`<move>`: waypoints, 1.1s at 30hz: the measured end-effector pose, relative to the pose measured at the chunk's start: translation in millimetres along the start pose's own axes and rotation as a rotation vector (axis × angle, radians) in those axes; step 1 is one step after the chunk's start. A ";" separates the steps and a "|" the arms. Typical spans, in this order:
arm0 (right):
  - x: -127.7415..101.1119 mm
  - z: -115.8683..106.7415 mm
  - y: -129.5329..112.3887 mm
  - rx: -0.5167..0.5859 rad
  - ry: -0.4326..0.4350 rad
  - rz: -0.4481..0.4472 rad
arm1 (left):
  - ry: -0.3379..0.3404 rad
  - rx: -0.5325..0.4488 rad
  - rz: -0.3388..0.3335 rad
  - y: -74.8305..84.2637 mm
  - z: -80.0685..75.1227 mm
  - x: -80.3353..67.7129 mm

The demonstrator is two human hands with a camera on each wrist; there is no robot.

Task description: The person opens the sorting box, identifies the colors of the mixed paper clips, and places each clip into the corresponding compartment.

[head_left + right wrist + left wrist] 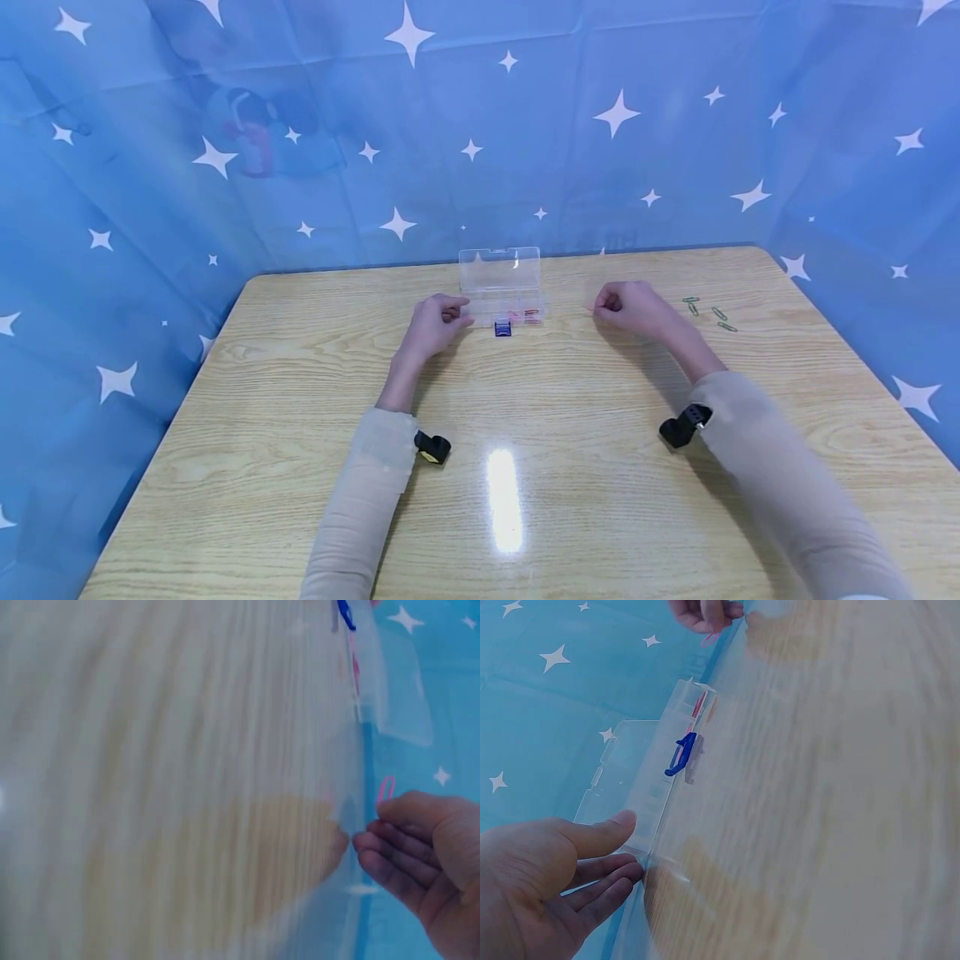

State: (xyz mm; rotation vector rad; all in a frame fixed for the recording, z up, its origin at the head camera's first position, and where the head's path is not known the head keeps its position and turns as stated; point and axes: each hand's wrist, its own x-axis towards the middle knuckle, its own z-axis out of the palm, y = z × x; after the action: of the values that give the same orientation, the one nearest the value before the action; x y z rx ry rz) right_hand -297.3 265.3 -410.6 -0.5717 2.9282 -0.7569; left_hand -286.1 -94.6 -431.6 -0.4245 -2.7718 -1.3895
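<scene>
1. Head view is showing a person sitting at a wooden counter with both forearms resting on it, in front of a blue star-printed backdrop.
2. A clear plastic box is standing open near the far edge, its lid tilted up and a blue latch hanging at the front; a few pink and orange clips are lying in its compartments.
3. Left hand is resting just beside the box's left end; in the left wrist view its thumb and fingertips are touching the box's corner, fingers only loosely bent, steadying rather than gripping it.
4. Right hand is sitting to the right of the box, apart from it, fingers curled together; the right wrist view shows it pinching a pink paper clip between thumb and fingertips, the clip sticking upward.
5. Four green paper clips are lying loose on the counter further right, near that hand.
6. Judging from this, the step in hand looks like carrying a picked-up clip toward the box while the other hand is bracing it.
7. The next move probably calls for bringing the pinched clip over the compartment already holding pink ones, then releasing it without nudging the light box.
</scene>
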 end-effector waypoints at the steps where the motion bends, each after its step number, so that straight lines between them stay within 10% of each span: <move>1: 2.7 1.3 -3.1 0.002 -0.002 -0.008 | 0.000 0.000 0.000 0.1 0.0 0.1; 33: 54.6 27.7 -84.7 0.081 -0.025 -0.138 | -0.011 -0.006 0.006 -2.2 -1.3 2.3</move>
State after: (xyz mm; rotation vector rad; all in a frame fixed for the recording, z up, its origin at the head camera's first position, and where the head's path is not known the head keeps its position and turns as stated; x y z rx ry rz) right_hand -315.2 163.9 -392.7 -0.7760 2.8436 -0.8716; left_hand -289.0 -96.4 -432.3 -0.4419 -2.7733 -1.3990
